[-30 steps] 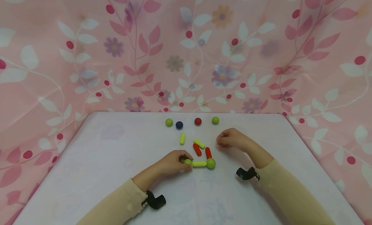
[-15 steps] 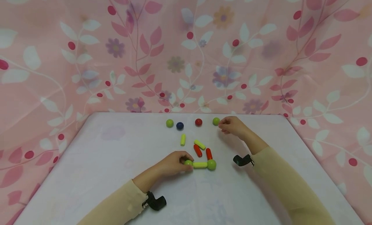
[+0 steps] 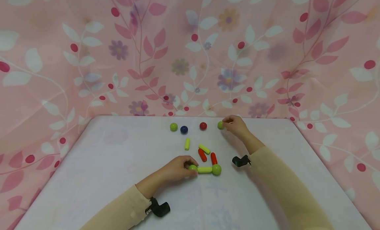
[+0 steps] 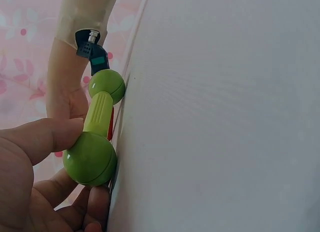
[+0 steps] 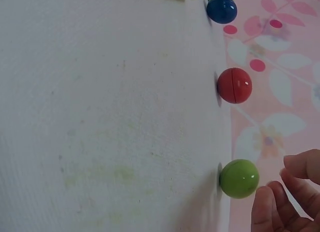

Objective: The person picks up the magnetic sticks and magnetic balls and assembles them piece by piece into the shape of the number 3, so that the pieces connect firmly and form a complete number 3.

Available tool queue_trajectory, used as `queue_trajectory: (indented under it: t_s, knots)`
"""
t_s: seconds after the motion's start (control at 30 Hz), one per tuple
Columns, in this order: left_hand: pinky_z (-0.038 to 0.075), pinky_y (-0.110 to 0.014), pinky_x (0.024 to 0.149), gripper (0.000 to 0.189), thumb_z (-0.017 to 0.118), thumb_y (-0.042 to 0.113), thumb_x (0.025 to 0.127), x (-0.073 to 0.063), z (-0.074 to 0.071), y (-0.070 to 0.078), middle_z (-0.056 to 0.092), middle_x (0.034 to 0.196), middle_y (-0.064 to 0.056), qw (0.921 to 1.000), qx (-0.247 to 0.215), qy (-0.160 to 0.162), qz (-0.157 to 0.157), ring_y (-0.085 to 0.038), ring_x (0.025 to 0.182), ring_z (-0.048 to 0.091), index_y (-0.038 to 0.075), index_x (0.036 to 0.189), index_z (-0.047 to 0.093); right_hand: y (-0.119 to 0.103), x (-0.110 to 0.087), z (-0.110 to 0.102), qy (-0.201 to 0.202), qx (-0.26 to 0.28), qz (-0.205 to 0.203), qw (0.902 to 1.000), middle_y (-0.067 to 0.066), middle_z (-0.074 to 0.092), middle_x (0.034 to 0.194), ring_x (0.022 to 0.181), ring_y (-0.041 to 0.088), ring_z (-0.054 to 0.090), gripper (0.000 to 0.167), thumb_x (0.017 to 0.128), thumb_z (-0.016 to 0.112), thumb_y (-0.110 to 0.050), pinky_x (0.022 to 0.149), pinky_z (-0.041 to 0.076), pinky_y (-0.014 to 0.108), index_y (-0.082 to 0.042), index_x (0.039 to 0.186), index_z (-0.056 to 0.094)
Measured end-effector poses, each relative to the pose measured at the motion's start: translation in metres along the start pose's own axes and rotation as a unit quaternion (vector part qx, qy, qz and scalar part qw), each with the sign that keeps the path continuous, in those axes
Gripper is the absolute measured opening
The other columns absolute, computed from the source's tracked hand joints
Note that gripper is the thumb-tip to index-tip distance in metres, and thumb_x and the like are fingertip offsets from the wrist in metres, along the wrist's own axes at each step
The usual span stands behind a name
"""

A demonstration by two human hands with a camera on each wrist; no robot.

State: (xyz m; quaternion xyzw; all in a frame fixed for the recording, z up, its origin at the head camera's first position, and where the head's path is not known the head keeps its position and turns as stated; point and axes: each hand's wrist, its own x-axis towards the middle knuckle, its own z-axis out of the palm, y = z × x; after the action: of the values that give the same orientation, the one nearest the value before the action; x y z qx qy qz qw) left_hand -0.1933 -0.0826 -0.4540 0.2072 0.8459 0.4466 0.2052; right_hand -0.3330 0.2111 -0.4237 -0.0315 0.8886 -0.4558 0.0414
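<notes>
The far green ball (image 3: 220, 125) rests just right of the head view's centre; the right hand (image 3: 236, 125) — lower a second ago — has reached it, fingers parted, contact unclear. Lower-centre, the left hand's (image 3: 177, 168) fingers still pinch the near green ball (image 4: 90, 159), joined to a yellow stick (image 3: 205, 170).
</notes>
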Motion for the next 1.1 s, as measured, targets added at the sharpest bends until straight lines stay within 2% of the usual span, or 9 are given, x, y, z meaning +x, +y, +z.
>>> queue_trajectory:
  t_s: [0.13,0.3,0.53,0.7,0.93,1.1]
  knots:
    - [0.043,-0.028,0.071,0.023,0.076,0.023,0.089,-0.001,-0.001,0.001,0.058,0.090,0.001,1.0000,0.000,0.001,-0.002,-0.016,0.084,0.051,0.015,0.110,0.070,0.000,0.005,0.005,0.025,-0.006,0.001,0.9997,0.019,0.061,0.121,0.105,0.032,0.058,0.031,0.098,0.064,-0.017,0.087,0.052,0.039,0.003,0.121,0.061]
    - [0.043,-0.028,0.071,0.024,0.076,0.023,0.089,-0.002,-0.001,0.002,0.058,0.090,0.001,1.0000,0.001,0.001,-0.002,-0.016,0.084,0.051,0.014,0.111,0.070,0.003,0.010,0.008,0.034,-0.017,0.007,0.9992,0.020,0.060,0.124,0.113,0.034,0.055,0.034,0.098,0.064,-0.018,0.093,0.049,0.043,0.003,0.124,0.060]
    - [0.043,-0.028,0.071,0.024,0.076,0.023,0.089,-0.002,-0.001,0.001,0.058,0.090,0.001,1.0000,-0.002,0.004,-0.001,-0.016,0.084,0.051,0.014,0.110,0.070,0.010,0.017,0.012,0.031,-0.015,0.014,0.9993,0.021,0.058,0.124,0.112,0.034,0.054,0.037,0.098,0.065,-0.021,0.093,0.049,0.043,0.003,0.125,0.059]
    - [0.043,-0.028,0.071,0.024,0.076,0.023,0.089,-0.002,-0.001,0.000,0.059,0.090,0.001,1.0000,-0.003,0.004,-0.002,-0.016,0.084,0.052,0.014,0.110,0.070,0.012,0.021,0.015,0.029,-0.021,0.016,0.9992,0.022,0.057,0.125,0.114,0.035,0.052,0.037,0.097,0.066,-0.023,0.098,0.045,0.045,0.002,0.125,0.059]
    - [0.043,-0.028,0.071,0.024,0.076,0.023,0.089,-0.001,0.000,-0.001,0.059,0.089,0.001,1.0000,-0.004,0.002,-0.002,-0.016,0.084,0.051,0.014,0.110,0.070,0.012,0.023,0.017,0.014,-0.017,0.041,0.9989,0.022,0.055,0.132,0.121,0.037,0.050,0.040,0.097,0.067,-0.021,0.106,0.040,0.049,0.000,0.130,0.057]
    - [0.043,-0.028,0.071,0.023,0.076,0.023,0.089,0.000,0.000,-0.001,0.059,0.090,0.002,1.0000,-0.002,0.002,-0.002,-0.016,0.085,0.051,0.015,0.110,0.070,0.014,0.023,0.017,0.012,-0.022,0.041,0.9989,0.022,0.056,0.131,0.121,0.036,0.051,0.039,0.096,0.068,-0.021,0.105,0.041,0.048,-0.001,0.128,0.059]
